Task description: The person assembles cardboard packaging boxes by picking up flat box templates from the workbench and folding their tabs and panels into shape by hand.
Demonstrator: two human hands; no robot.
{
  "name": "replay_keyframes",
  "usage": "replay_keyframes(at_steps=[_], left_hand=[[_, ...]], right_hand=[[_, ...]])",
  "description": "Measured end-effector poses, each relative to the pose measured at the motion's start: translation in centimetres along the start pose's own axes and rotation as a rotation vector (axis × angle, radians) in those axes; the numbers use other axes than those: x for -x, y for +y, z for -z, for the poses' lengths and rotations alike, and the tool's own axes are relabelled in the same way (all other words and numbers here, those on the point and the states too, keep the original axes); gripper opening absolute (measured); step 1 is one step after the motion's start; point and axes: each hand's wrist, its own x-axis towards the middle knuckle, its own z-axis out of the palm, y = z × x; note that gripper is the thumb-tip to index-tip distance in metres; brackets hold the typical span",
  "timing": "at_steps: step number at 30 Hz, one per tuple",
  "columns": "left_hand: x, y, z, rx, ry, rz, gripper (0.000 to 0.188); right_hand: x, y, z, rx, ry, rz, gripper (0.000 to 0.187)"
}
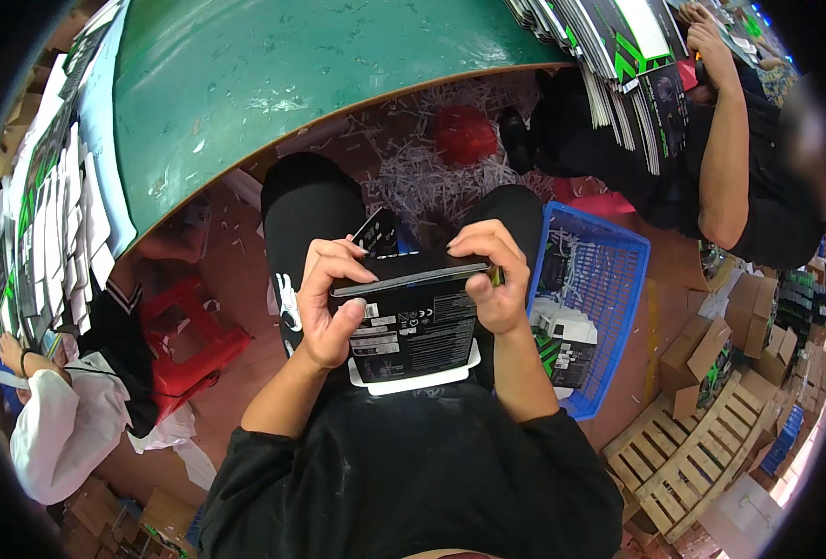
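A flat black printed cardboard box (411,326) is held over my lap between both hands, tilted so its printed panel faces me. White inner edges of a flap show at its near end. My left hand (331,300) grips the box's left edge, thumb on the near panel and fingers over the top. On the other side my right hand (493,272) pinches the right corner, its fingers bent over the top edge. Beyond the box, a black flap-like piece (377,233) sticks up near my left fingertips; whether it belongs to the box I cannot tell.
To my right stands a blue plastic basket (621,307) with folded cartons. The green table (273,65) lies ahead, with flat carton stacks (609,56) and co-workers on both sides. A red stool (192,335) is at left. Paper shreds (413,182) litter the floor; pallets (688,456) stand right.
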Motion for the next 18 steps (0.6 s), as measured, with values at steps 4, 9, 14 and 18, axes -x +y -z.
replay_keyframes(at_steps=[4,9,14,18], left_hand=[[0.5,0.4,-0.7,-0.04,0.091,0.051,0.02],[1.0,2.4,-1.9,0.111,0.323,0.291,0.021],[1.9,0.6,0.3,-0.076,0.053,0.066,0.022],[2.9,-0.2,0.5,-0.044,0.018,-0.047,0.043]], right_hand=[[-0.2,-1.3,-0.7,-0.002,0.029,-0.157,0.034],[0.8,-2.1,-1.6,0.016,0.134,-0.28,0.016],[1.3,-1.6,-1.8,-0.203,0.088,-0.243,0.013],[2.3,-1.4,-1.5,-0.286,0.092,-0.306,0.014]])
